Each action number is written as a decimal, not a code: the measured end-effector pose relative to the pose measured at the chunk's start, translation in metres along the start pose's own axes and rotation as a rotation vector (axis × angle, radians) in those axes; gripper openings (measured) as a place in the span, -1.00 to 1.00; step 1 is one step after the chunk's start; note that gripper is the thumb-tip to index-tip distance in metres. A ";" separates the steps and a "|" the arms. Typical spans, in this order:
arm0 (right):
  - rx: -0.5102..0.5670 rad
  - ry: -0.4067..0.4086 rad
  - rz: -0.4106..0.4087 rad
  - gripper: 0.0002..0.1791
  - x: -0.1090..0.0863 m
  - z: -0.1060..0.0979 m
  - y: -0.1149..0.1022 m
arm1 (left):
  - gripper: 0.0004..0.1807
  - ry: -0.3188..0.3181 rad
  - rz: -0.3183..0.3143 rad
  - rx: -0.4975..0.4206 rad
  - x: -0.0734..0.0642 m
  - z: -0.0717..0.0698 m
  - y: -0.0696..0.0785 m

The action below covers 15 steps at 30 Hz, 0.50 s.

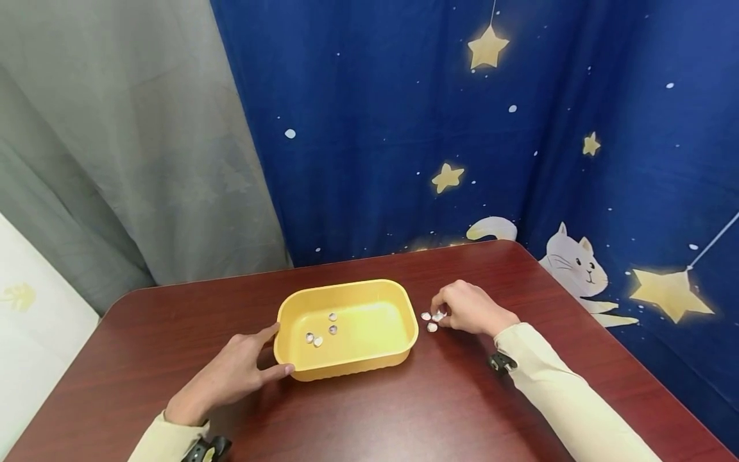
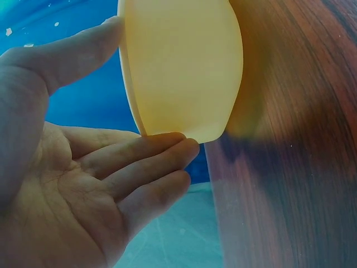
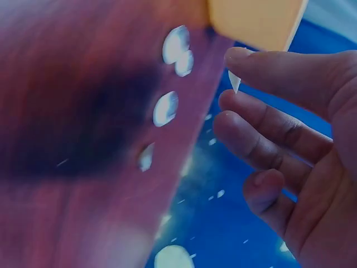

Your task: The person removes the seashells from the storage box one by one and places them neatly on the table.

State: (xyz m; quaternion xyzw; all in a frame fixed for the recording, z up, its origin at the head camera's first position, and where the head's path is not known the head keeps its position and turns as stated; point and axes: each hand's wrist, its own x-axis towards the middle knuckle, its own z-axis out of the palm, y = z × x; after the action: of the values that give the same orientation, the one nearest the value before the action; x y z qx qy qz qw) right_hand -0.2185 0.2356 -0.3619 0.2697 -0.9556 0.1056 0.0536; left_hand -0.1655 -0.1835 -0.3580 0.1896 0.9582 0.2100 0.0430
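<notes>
A yellow rectangular tub [image 1: 346, 369] stands on the table, with several small clear gems [image 1: 333, 329] scattered inside toward its left half. At the tub's left end is my left hand [image 1: 233, 369], thumb and nearly straight fingers spread and touching its wall and rim. Beyond the tub's right end, my right hand [image 1: 470, 308] is low over a small group of loose gems [image 1: 432, 327]. In the right wrist view, its thumb and forefinger pinch one pale gem [image 3: 235, 82], while several others lie on the tabletop beside the fingertips.
The dark red-brown wooden table [image 1: 369, 417] has rounded far corners. Behind it hang a grey curtain [image 1: 173, 160] and a blue curtain [image 1: 375, 160] printed with stars and a white cat. A white panel [image 1: 34, 346] borders the left side.
</notes>
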 end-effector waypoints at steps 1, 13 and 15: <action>0.000 -0.003 0.014 -0.84 -0.002 0.002 0.003 | 0.00 -0.002 0.000 -0.002 0.000 0.000 0.000; 0.010 -0.057 0.150 -0.91 -0.011 0.018 0.021 | 0.00 0.002 0.004 -0.002 0.001 -0.001 0.001; 0.015 -0.057 0.152 -0.91 -0.011 0.019 0.022 | 0.01 -0.001 0.003 0.001 0.001 -0.001 0.001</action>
State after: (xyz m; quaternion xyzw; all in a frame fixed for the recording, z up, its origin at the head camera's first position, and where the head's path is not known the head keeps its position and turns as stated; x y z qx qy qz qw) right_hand -0.2213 0.2552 -0.3863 0.1998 -0.9736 0.1090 0.0163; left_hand -0.1659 -0.1825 -0.3568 0.1910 0.9580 0.2094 0.0428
